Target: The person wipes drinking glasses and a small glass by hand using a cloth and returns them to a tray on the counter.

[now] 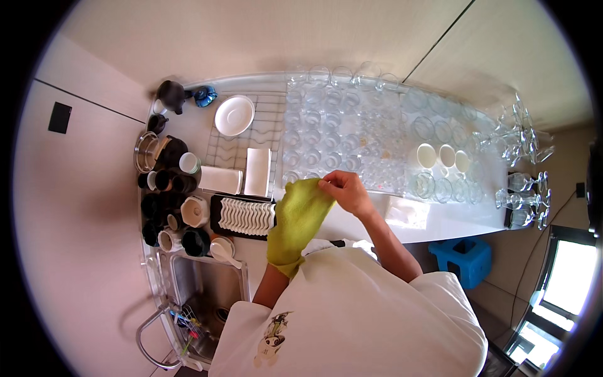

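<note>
A yellow-green cloth (301, 219) covers my left hand (299, 217) and wrist like a mitt, so its fingers are hidden. My right hand (347, 189) pinches the cloth's upper corner between thumb and fingers. Both hands are over the front of a white counter (351, 221). Beyond them stand rows of clear glasses (333, 139). Left of the cloth, a black tray (215, 219) holds a row of wavy white dishes (247, 217).
Left are dark cups (195, 241), a white spoon (227, 253) and a steel sink (202, 282). White plates (234, 115) lie on a wire rack (273, 118). Stemmed glasses (523, 200) stand right, near a blue stool (466, 259). White cups (426, 155) stand among glasses.
</note>
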A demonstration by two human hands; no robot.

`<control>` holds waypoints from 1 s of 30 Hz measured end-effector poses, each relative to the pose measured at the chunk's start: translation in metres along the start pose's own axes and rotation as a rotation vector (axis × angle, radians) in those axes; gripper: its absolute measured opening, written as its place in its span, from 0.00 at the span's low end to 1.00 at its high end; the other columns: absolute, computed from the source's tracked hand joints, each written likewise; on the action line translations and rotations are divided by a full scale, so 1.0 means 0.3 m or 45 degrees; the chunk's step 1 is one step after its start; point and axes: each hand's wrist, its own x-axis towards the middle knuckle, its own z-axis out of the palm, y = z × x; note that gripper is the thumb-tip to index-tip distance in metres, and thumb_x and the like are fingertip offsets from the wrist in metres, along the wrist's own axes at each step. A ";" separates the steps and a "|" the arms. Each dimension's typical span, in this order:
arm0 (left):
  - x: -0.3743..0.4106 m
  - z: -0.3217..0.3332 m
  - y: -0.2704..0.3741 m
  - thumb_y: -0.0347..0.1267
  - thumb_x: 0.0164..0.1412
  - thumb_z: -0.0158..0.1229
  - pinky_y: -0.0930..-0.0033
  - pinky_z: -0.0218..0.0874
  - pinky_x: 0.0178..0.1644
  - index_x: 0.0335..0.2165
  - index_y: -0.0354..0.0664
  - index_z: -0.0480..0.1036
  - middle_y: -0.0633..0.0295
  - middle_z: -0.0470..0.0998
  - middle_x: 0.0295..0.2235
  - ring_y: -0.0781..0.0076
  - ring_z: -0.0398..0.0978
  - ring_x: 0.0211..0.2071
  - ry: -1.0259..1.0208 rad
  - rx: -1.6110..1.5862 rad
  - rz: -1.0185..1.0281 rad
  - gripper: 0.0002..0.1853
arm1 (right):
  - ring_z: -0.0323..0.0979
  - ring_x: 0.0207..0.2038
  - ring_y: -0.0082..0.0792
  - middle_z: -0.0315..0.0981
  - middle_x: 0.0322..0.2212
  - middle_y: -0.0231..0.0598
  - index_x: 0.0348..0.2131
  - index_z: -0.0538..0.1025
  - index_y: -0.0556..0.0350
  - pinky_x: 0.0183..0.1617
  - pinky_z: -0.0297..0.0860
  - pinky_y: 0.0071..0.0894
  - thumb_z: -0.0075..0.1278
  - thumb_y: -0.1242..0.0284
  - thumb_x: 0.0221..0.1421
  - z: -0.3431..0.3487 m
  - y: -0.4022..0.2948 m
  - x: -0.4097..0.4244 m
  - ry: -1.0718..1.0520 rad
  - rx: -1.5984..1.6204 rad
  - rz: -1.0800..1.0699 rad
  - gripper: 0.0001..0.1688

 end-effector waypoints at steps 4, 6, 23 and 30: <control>0.025 -0.034 0.039 0.28 0.55 0.52 0.73 0.62 0.41 0.41 0.38 0.66 0.64 0.70 0.37 0.75 0.68 0.39 0.276 -0.756 -0.278 0.13 | 0.65 0.23 0.15 0.72 0.21 0.31 0.31 0.74 0.64 0.27 0.62 0.18 0.54 0.71 0.51 -0.043 -0.003 0.024 0.062 0.023 -0.027 0.12; 0.045 -0.024 0.033 0.28 0.56 0.51 0.73 0.63 0.39 0.39 0.38 0.67 0.64 0.70 0.35 0.75 0.68 0.37 0.368 -0.853 -0.310 0.11 | 0.66 0.23 0.17 0.73 0.21 0.32 0.31 0.74 0.63 0.27 0.63 0.19 0.54 0.69 0.50 -0.046 -0.010 0.030 0.038 0.019 -0.033 0.13; 0.130 -0.162 0.015 0.25 0.42 0.60 0.73 0.59 0.24 0.21 0.36 0.66 0.63 0.71 0.19 0.76 0.67 0.20 0.453 -0.624 -0.461 0.09 | 0.60 0.49 0.47 0.62 0.47 0.45 0.41 0.72 0.47 0.52 0.58 0.44 0.54 0.62 0.45 -0.389 0.068 0.689 0.366 -1.520 -0.260 0.21; 0.092 -0.070 -0.088 0.25 0.43 0.58 0.71 0.60 0.23 0.22 0.34 0.66 0.61 0.70 0.18 0.73 0.67 0.18 0.627 -1.153 -0.707 0.08 | 0.64 0.47 0.47 0.66 0.45 0.47 0.31 0.77 0.54 0.50 0.61 0.43 0.53 0.63 0.47 -0.405 0.217 0.777 0.421 -1.250 -0.319 0.15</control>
